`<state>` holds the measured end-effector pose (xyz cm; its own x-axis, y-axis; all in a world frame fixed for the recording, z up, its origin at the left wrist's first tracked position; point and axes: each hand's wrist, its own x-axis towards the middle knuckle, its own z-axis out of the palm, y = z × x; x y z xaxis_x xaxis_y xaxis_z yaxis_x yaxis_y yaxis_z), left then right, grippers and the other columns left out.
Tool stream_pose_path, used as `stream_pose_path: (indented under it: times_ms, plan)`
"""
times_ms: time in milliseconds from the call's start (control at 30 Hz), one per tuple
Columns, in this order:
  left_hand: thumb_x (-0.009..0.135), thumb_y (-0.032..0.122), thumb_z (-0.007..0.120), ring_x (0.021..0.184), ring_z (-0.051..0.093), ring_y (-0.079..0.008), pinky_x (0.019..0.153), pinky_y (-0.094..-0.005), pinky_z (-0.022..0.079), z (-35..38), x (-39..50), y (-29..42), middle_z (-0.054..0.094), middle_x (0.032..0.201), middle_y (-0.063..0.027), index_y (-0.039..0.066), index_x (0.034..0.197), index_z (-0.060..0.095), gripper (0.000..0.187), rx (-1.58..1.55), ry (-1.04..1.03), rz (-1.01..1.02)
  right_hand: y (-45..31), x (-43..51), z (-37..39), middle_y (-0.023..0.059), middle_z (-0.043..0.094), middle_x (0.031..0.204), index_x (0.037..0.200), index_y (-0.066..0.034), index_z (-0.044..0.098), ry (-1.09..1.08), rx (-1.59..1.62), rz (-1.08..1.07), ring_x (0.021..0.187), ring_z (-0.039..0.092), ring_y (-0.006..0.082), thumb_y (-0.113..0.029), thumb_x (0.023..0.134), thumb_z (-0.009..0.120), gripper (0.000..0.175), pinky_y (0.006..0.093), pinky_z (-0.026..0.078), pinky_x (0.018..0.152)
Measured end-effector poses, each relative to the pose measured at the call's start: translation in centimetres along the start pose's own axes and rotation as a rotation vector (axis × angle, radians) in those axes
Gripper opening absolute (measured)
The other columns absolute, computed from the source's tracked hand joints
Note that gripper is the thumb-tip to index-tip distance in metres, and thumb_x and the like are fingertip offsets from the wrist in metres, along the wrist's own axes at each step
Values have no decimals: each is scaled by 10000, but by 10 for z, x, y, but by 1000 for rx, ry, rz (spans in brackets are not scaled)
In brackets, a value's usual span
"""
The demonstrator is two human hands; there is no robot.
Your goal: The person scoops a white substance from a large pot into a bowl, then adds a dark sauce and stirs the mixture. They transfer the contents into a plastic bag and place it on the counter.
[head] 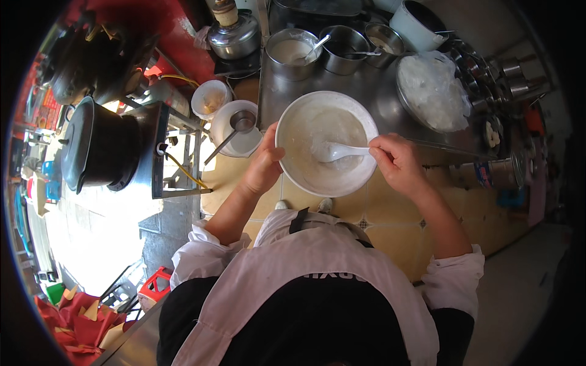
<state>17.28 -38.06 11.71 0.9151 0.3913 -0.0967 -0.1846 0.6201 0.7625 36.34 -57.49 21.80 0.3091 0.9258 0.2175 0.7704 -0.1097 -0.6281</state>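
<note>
A large white bowl [293, 176] is before me, at the near edge of the steel counter, with a pale, cloudy liquid mixture [320, 126] inside. My left hand [265, 162] grips the bowl's left rim, thumb on top. In my right hand [398, 160], at the bowl's right side, is the handle of a white spoon [345, 150]; the spoon's head lies in the mixture. The fingers of my left hand under the bowl are hidden. Beyond the bowl stands a steel pot [293, 55] of whitish liquid with a spoon in it.
The steel counter [371, 105] also bears more steel pots [343, 50] and a plastic-covered tray [430, 91]. Left of the bowl are a white bucket [219, 123] with a steel ladle [242, 121] across it, and another bucket [201, 103]. A large lidded pot [98, 142] stands further left.
</note>
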Motion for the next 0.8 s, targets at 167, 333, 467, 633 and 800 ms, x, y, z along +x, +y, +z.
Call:
stream_pose_path:
  times_ms: [167,333,467,633,800]
  plan:
    - [715,147,463,1162,441,-190,937,-333,408,6,0,-6,420,1271,-68,101,1360,285,671,-8,50,32,1,0,8,104,539,650,762,-10,565,230,84,65,556,490,236,-16,791,598,44,313,391,524]
    - [705,129,453,1086,471,-155,838,-275,426,12,-1,-13,445,1234,-52,94,1349,294,664,5,81,58,-2,2,13,110,538,633,782,-6,563,193,69,76,533,507,222,-22,806,577,32,319,388,506]
    - [699,123,445,988,479,-109,729,-217,403,11,-3,-13,471,1182,-27,92,1341,307,657,71,132,66,-3,0,15,116,545,626,795,-12,567,198,88,144,528,521,232,-22,812,566,20,325,396,507]
    - [701,117,430,876,454,-73,631,-179,353,13,-3,-14,483,1136,-11,93,1333,320,642,66,151,92,1,-1,20,105,545,625,781,-16,567,102,58,88,527,509,234,-34,810,573,35,329,398,512]
    - [704,103,425,793,425,-68,604,-180,332,15,-3,-14,488,1117,-14,94,1332,321,637,47,261,71,2,-4,26,113,544,621,769,-29,575,250,119,93,538,519,265,-53,800,585,40,352,404,517]
